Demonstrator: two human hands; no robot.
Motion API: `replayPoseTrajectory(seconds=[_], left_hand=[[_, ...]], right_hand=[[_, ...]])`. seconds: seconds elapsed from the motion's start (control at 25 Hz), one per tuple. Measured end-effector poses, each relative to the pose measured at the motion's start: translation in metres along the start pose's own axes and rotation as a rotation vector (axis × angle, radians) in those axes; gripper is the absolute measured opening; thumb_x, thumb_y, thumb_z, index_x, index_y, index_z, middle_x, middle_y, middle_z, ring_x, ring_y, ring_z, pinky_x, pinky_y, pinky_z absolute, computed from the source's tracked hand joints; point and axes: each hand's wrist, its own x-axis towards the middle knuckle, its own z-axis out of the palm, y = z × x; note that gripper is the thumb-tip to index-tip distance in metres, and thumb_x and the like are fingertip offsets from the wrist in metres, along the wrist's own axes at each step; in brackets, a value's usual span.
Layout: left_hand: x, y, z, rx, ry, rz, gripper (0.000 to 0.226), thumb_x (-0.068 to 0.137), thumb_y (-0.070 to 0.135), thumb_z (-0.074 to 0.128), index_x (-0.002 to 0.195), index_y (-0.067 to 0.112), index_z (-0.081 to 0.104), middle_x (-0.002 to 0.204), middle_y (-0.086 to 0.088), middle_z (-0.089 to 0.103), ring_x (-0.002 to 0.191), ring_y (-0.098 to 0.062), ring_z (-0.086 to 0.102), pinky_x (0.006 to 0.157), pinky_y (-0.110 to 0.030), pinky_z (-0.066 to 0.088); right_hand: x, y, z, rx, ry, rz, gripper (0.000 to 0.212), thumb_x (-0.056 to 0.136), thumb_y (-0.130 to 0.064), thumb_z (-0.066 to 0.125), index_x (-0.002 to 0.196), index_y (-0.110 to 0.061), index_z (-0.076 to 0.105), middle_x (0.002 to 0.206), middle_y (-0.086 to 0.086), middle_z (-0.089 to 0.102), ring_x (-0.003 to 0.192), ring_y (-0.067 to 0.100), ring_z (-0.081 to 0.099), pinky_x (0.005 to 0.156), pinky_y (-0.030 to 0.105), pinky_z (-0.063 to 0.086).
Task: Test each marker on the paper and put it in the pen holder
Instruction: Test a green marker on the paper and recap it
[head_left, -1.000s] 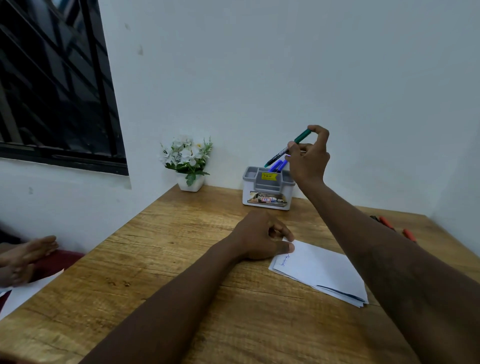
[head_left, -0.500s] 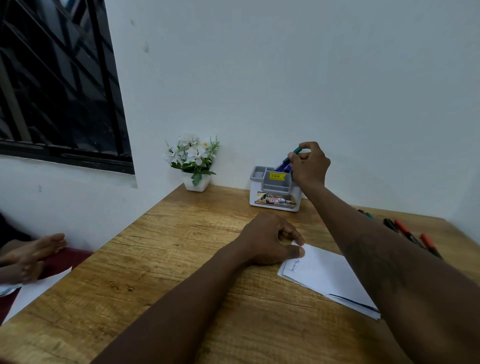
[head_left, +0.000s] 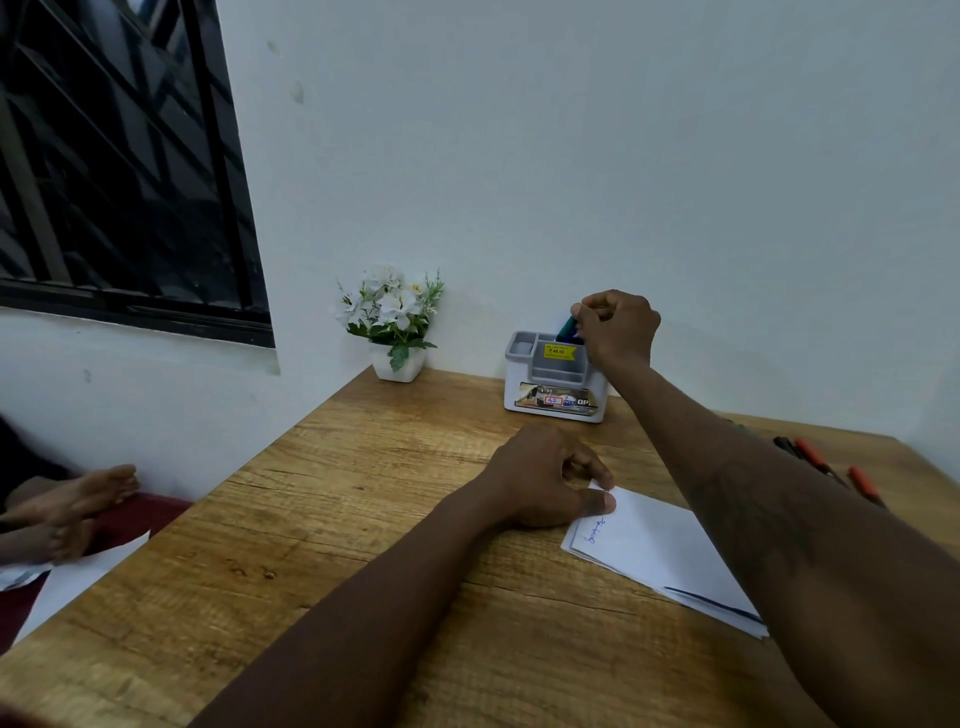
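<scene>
Near you, your left hand pins the paper corner to the counter, fingers curled. Far off, your right hand pinches the green marker, now sunk deep into the pen holder, lower than before.

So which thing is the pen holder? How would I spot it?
Look at the far edge of the wooden table, against the white wall. To the right of the little flower pot stands the pen holder, a grey and white box. Only it has a yellow sticker, and the right hand is over it.
</scene>
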Motion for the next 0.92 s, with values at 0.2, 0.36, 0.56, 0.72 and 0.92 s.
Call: replayPoseTrajectory(seconds=[0.2,0.36,0.56,0.72,0.92], left_hand=[[0.000,0.000,0.000,0.009,-0.006,0.007,0.030,0.084,0.039,0.080,0.109,0.024,0.080,0.114,0.007,0.076,0.100,-0.010,0.065,0.088,-0.036,0.059],[0.000,-0.001,0.000,0.007,0.002,0.008,0.030,0.084,0.040,0.080,0.109,0.024,0.080,0.114,0.008,0.076,0.098,-0.009,0.065,0.087,-0.036,0.059],[0.001,-0.001,0.000,0.019,-0.005,0.005,0.029,0.084,0.040,0.080,0.109,0.025,0.079,0.115,0.008,0.075,0.099,-0.009,0.064,0.088,-0.037,0.059],[0.001,-0.002,0.001,0.019,-0.005,0.013,0.030,0.084,0.041,0.080,0.109,0.025,0.079,0.114,0.008,0.075,0.099,-0.009,0.064,0.088,-0.036,0.058],[0.001,-0.003,0.000,0.018,0.011,0.023,0.028,0.082,0.041,0.081,0.107,0.027,0.080,0.112,0.008,0.075,0.097,-0.008,0.065,0.087,-0.037,0.058]], right_hand=[[0.000,-0.008,0.005,0.010,0.004,0.032,0.012,0.082,-0.029,0.080,0.073,-0.023,0.074,0.073,-0.001,0.076,0.074,0.021,0.076,0.077,0.044,0.065],[0.002,-0.009,0.006,0.003,0.032,0.099,0.014,0.080,-0.027,0.083,0.071,-0.020,0.075,0.070,-0.001,0.076,0.071,0.018,0.076,0.075,0.040,0.065],[0.001,-0.009,0.002,0.034,-0.052,0.127,0.013,0.086,-0.015,0.083,0.076,-0.008,0.078,0.068,0.005,0.076,0.054,0.012,0.074,0.068,0.032,0.066],[-0.002,-0.007,-0.003,-0.052,0.003,0.094,0.014,0.087,-0.022,0.078,0.082,-0.009,0.083,0.078,0.007,0.079,0.068,0.015,0.073,0.075,0.029,0.062],[-0.008,0.001,-0.021,-0.007,0.025,0.122,0.014,0.086,-0.023,0.077,0.078,-0.013,0.082,0.075,0.001,0.076,0.074,0.022,0.075,0.083,0.043,0.063]])
